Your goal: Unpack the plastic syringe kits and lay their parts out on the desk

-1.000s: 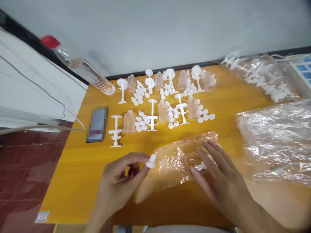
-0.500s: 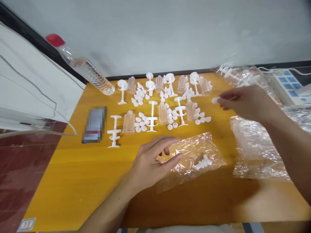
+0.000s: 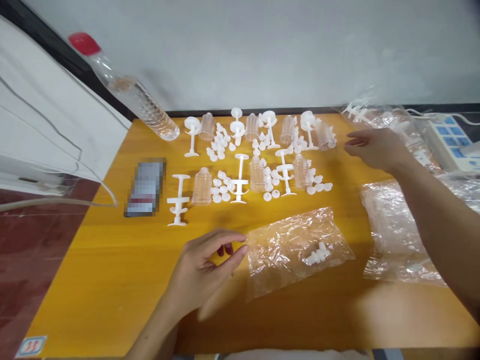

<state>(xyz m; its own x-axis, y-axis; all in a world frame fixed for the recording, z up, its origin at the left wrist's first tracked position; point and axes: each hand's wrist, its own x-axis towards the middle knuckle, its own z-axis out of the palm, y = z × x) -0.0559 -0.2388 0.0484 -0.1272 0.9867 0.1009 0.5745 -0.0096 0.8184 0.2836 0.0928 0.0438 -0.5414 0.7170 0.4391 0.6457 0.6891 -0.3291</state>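
My left hand [image 3: 204,265] hovers over the yellow table [image 3: 112,280], fingers curled in a loose pinch just left of a small clear plastic bag [image 3: 285,245]. I cannot see what, if anything, the fingers hold. A white ribbed piece [image 3: 317,254] lies inside that bag. My right hand [image 3: 375,147] reaches out at the back right with fingers stretched and nothing in it, just right of the rows of parts. Those rows hold white stemmed pieces [image 3: 240,177], small clear bottles [image 3: 202,186] and small white caps [image 3: 219,190].
A water bottle with a red cap [image 3: 138,100] leans at the back left. A dark flat object [image 3: 144,187] lies left of the rows. Crumpled clear bags [image 3: 393,230] lie under my right forearm. A bag of white parts [image 3: 378,120] and a power strip [image 3: 450,137] are at the back right.
My left hand has drawn back from the small bag's mouth to its left edge. The small white piece seen in my right fingertips is no longer there.
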